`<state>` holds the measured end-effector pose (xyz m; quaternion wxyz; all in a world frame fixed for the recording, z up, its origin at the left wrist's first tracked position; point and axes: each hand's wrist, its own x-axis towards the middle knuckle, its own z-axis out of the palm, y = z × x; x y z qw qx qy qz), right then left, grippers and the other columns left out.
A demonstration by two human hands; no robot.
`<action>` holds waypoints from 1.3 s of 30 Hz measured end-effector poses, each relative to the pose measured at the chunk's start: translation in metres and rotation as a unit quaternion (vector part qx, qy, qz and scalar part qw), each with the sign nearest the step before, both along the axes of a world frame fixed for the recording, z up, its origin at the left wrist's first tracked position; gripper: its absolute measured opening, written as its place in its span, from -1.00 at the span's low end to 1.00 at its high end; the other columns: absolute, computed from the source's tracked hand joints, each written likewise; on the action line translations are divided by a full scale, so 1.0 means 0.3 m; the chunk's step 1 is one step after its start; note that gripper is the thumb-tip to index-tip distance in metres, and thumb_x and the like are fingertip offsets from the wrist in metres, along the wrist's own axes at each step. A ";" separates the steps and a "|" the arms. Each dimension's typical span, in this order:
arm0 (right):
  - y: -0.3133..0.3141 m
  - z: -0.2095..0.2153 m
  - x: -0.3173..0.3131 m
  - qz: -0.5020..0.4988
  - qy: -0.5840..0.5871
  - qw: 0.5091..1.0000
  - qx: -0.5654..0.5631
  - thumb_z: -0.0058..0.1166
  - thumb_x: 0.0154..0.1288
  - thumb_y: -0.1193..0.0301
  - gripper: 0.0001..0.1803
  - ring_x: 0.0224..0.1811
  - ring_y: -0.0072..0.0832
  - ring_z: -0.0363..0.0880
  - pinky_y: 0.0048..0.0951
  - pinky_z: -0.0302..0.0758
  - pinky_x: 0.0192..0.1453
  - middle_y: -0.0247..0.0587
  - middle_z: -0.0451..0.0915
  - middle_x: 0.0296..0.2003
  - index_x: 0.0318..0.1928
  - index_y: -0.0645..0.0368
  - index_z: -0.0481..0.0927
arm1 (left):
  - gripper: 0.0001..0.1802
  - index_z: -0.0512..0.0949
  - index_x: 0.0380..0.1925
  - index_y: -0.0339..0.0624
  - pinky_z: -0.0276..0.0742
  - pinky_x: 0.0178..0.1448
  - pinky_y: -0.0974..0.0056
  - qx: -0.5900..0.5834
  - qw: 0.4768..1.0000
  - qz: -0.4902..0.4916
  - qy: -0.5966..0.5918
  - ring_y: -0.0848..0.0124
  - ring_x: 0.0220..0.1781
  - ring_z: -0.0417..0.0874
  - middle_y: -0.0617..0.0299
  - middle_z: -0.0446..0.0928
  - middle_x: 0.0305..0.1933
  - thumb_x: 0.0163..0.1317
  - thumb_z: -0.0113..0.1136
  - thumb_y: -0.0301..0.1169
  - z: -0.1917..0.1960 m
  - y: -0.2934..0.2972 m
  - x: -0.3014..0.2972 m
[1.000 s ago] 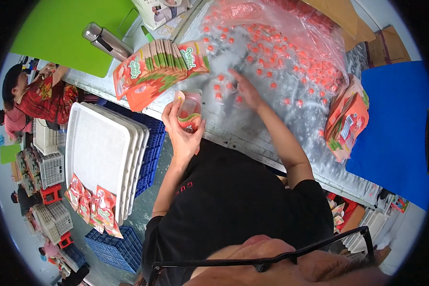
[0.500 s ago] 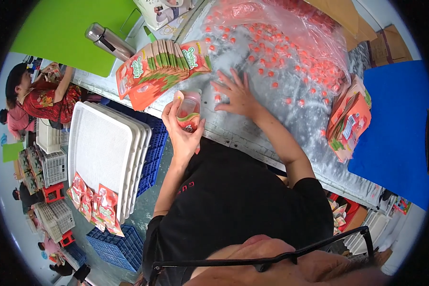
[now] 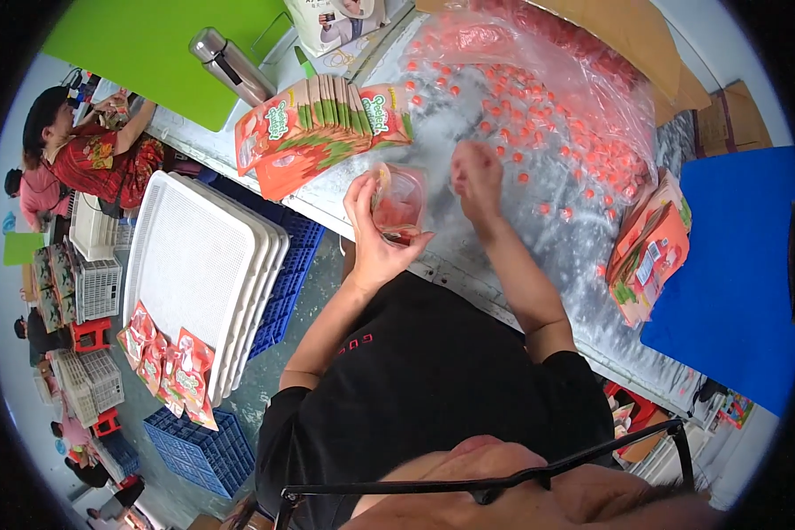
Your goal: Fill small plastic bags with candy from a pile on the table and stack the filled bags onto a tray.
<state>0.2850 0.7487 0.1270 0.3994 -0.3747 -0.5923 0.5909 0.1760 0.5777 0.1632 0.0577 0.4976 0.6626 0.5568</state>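
Note:
My left hand [image 3: 375,252] grips a red pouch [image 3: 402,196] with a clear window, fingers along one side and thumb at its lower end. The pouch is held over the table's near edge. Just right of it, my right hand [image 3: 477,183] is raised with its fingers curled in. Motion blurs those fingertips, and whatever they hold, if anything, is hidden. Small red wrapped candies [image 3: 523,132] lie scattered beyond and right of that hand. They spread from a large clear plastic bag [image 3: 592,93]. A fanned row of flat red and green pouches [image 3: 327,132] lies left of my hands.
A steel flask [image 3: 231,66] stands behind the fanned pouches. More pouches [image 3: 649,252] are stacked at right beside a blue board [image 3: 724,274]. Stacked white trays [image 3: 190,256] at left carry several filled pouches [image 3: 172,362]. A co-worker [image 3: 93,150] sits at far left.
My right hand has gone from spread flat over the tabletop to curled and raised. The pouch in my left hand has moved right and turned, its window now showing wider.

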 end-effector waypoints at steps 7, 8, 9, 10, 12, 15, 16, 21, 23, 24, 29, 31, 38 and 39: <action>-0.103 0.383 -0.058 0.099 0.371 0.913 -0.140 -0.13 0.52 0.11 -0.65 -0.36 -0.49 0.54 -0.53 0.43 -0.38 -0.26 0.56 -0.32 -0.22 0.13 0.51 | 0.44 -0.15 0.47 -0.15 0.15 0.49 -0.09 -0.005 0.999 0.002 0.052 -0.12 0.46 0.09 -0.16 -0.03 0.42 -0.37 0.68 -0.37 0.039 0.046 0.047; -0.125 0.391 -0.068 0.057 0.366 0.919 -0.135 -0.14 0.54 0.14 -0.65 -0.27 -0.44 0.59 -0.48 0.53 -0.28 -0.21 0.60 -0.25 -0.18 0.17 0.52 | 0.43 -0.16 0.47 -0.14 0.16 0.48 -0.10 -0.001 0.999 0.007 0.053 -0.13 0.45 0.09 -0.18 -0.04 0.42 -0.35 0.68 -0.37 0.038 0.052 0.052; -0.137 0.388 -0.067 0.059 0.365 0.919 -0.134 -0.14 0.54 0.14 -0.65 -0.27 -0.44 0.59 -0.48 0.53 -0.28 -0.21 0.60 -0.25 -0.18 0.17 0.52 | 0.43 -0.16 0.47 -0.14 0.16 0.48 -0.10 0.001 0.999 0.009 0.053 -0.13 0.45 0.09 -0.18 -0.04 0.42 -0.35 0.68 -0.37 0.035 0.055 0.055; -0.146 0.381 -0.067 0.075 0.332 0.938 -0.071 -0.17 0.55 0.19 -0.66 -0.15 -0.41 0.60 -0.41 0.53 -0.11 -0.16 0.61 -0.18 -0.13 0.21 0.52 | 0.40 -0.12 0.46 -0.14 0.19 0.45 -0.10 0.016 0.999 0.018 0.048 -0.14 0.43 0.10 -0.18 -0.03 0.39 -0.36 0.66 -0.40 0.030 0.060 0.056; -0.168 0.385 -0.070 0.091 0.296 0.951 -0.008 -0.20 0.56 0.24 -0.66 -0.03 -0.37 0.61 -0.34 0.54 0.05 -0.11 0.62 -0.11 -0.08 0.25 0.53 | 0.36 -0.08 0.44 -0.14 0.22 0.41 -0.10 0.032 0.998 0.029 0.042 -0.15 0.40 0.10 -0.19 -0.01 0.37 -0.36 0.65 -0.42 0.021 0.064 0.056; -0.186 0.402 -0.078 0.098 0.330 0.938 -0.025 -0.11 0.53 0.37 -0.75 -0.04 -0.50 0.56 -0.42 0.46 0.16 -0.14 0.63 -0.14 -0.07 0.30 0.54 | 0.35 -0.08 0.44 -0.14 0.22 0.41 -0.10 0.039 0.998 0.031 0.030 -0.15 0.40 0.11 -0.19 -0.01 0.37 -0.35 0.64 -0.44 0.007 0.064 0.057; -0.183 0.396 -0.078 0.100 0.319 0.942 -0.004 -0.12 0.53 0.37 -0.75 -0.04 -0.51 0.55 -0.42 0.45 0.15 -0.14 0.63 -0.13 -0.06 0.31 0.54 | 0.35 -0.08 0.44 -0.15 0.22 0.41 -0.10 0.040 0.998 0.033 0.028 -0.15 0.40 0.11 -0.19 -0.02 0.37 -0.36 0.64 -0.44 0.004 0.064 0.058; -0.174 0.428 -0.076 0.090 0.262 0.956 0.097 -0.13 0.54 0.36 -0.74 -0.07 -0.56 0.53 -0.47 0.44 0.10 -0.19 0.62 -0.15 -0.06 0.29 0.55 | 0.37 -0.10 0.43 -0.15 0.20 0.42 -0.11 0.046 0.998 0.052 0.007 -0.16 0.40 0.11 -0.18 -0.04 0.38 -0.37 0.66 -0.43 0.017 0.062 0.063; -0.191 0.450 -0.088 0.094 0.163 0.972 0.142 -0.21 0.56 0.38 -0.74 -0.07 -0.53 0.49 -0.41 0.39 0.11 -0.20 0.59 -0.12 -0.07 0.28 0.53 | 0.40 -0.12 0.43 -0.14 0.20 0.43 -0.12 0.047 0.997 0.055 -0.010 -0.16 0.41 0.10 -0.18 -0.05 0.38 -0.39 0.68 -0.43 -0.007 0.065 0.056; -0.188 0.449 -0.104 0.095 0.163 0.971 0.145 -0.21 0.56 0.38 -0.74 -0.07 -0.53 0.49 -0.41 0.39 0.11 -0.20 0.59 -0.12 -0.07 0.28 0.53 | 0.40 -0.12 0.43 -0.14 0.20 0.43 -0.12 0.051 0.997 0.055 -0.010 -0.16 0.41 0.10 -0.18 -0.05 0.38 -0.39 0.68 -0.43 -0.013 0.069 0.057; -0.118 0.430 -0.192 0.053 0.240 0.969 0.028 -0.22 0.56 0.37 -0.74 -0.15 -0.61 0.44 -0.50 0.39 0.01 -0.33 0.58 -0.21 -0.12 0.24 0.53 | 0.42 -0.14 0.44 -0.13 0.19 0.44 -0.11 0.053 0.996 0.065 0.014 -0.15 0.42 0.08 -0.18 -0.05 0.38 -0.39 0.69 -0.41 -0.009 0.073 0.052; -0.125 0.454 -0.171 0.085 0.173 0.979 0.069 -0.13 0.51 0.36 -0.77 -0.14 -0.55 0.48 -0.46 0.41 0.00 -0.28 0.58 -0.21 -0.12 0.25 0.53 | 0.41 -0.13 0.44 -0.14 0.18 0.44 -0.12 0.053 0.996 0.071 0.009 -0.16 0.42 0.08 -0.18 -0.05 0.38 -0.38 0.68 -0.40 -0.007 0.061 0.039; -0.209 0.454 -0.113 0.312 -0.223 0.794 0.471 0.30 0.03 0.32 -0.66 -0.09 -0.13 0.60 -0.15 0.53 -0.06 0.02 0.57 -0.17 -0.22 0.28 0.59 | 0.38 -0.08 0.45 -0.19 0.11 0.47 -0.13 0.086 0.990 0.110 0.020 -0.19 0.40 0.10 -0.25 -0.05 0.39 -0.35 0.68 -0.35 -0.100 0.057 0.033; -0.179 0.435 -0.122 0.370 -0.267 0.728 0.511 0.28 0.05 0.31 -0.64 -0.07 -0.13 0.61 -0.08 0.55 -0.08 0.00 0.55 -0.13 -0.15 0.23 0.61 | 0.40 -0.10 0.45 -0.19 0.13 0.46 -0.14 0.102 0.991 0.078 0.025 -0.21 0.40 0.09 -0.26 -0.05 0.40 -0.36 0.69 -0.31 -0.088 0.047 0.034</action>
